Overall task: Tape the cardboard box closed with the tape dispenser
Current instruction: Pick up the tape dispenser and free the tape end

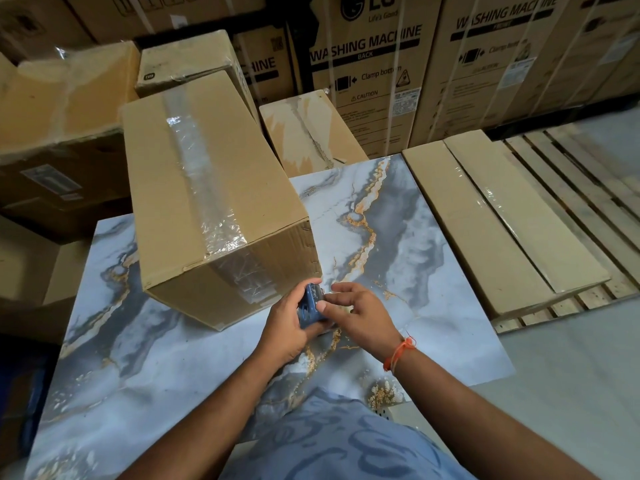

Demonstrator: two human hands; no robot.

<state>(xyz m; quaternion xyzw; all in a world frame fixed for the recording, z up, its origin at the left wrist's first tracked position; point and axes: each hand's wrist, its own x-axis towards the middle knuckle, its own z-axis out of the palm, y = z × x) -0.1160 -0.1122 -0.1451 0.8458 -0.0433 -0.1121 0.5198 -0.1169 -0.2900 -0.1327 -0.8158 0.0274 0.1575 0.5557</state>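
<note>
A long brown cardboard box (242,174) lies on the marble-patterned table (145,368), its flaps down. A strip of clear wrinkled tape (204,188) runs along its top seam and folds over the near end. Just in front of that near end, my left hand (287,327) grips a small blue tape dispenser (310,306). My right hand (360,315) touches the dispenser's right side with thumb and fingertips. An orange thread is tied around my right wrist. Most of the dispenser is hidden by my fingers.
Two flat cardboard packages (502,216) lie on a wooden pallet (568,174) to the right. Other cardboard boxes (59,109) crowd the left and back. Large washing machine cartons (374,71) form a wall behind. A grey floor (571,375) shows at right.
</note>
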